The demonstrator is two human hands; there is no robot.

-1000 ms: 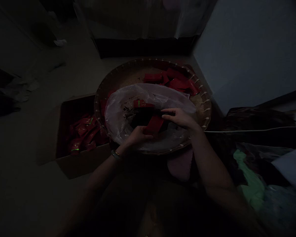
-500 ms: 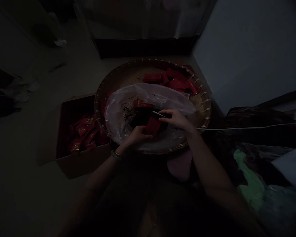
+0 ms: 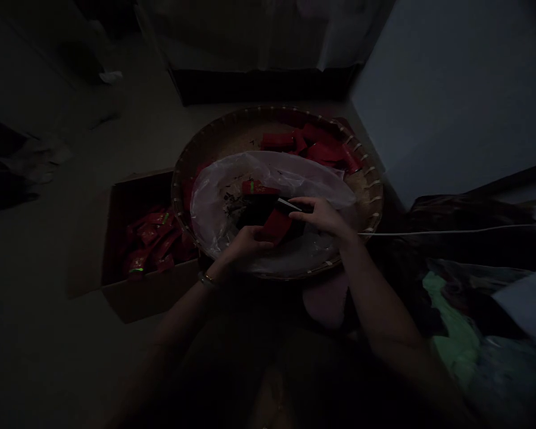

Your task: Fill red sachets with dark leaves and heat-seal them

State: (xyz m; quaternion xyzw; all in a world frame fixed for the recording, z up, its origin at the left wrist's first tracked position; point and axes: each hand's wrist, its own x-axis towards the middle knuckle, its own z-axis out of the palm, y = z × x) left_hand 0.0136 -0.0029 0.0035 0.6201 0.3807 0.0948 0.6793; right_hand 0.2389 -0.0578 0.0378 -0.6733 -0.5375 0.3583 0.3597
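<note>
My left hand (image 3: 245,244) is closed on the lower end of a red packet (image 3: 277,226), held tilted over a clear plastic bag (image 3: 295,167). Between the thumb and fingers of my right hand (image 3: 320,214) is a slim pale tool (image 3: 289,205), right at the packet's upper end; the dim light hides its exact kind. Inside the open bag lies dark loose leaf-like stuff (image 3: 234,205). Another red packet (image 3: 259,187) with a green mark rests at the far side of that stuff. A round woven bamboo tray (image 3: 218,128) bears the bag.
More red packets (image 3: 321,146) lie at the tray's far right. On the left, a cardboard box (image 3: 147,301) contains several filled red packets (image 3: 149,232). A white cord (image 3: 429,233) runs rightward from the tray. Cloths and a green bag (image 3: 451,322) are heaped at right, below a pale wall (image 3: 451,89).
The pale tool has turned slightly and shows a wider face at the packet's upper end. My left hand has shifted a little left and up. Everything else stays put.
</note>
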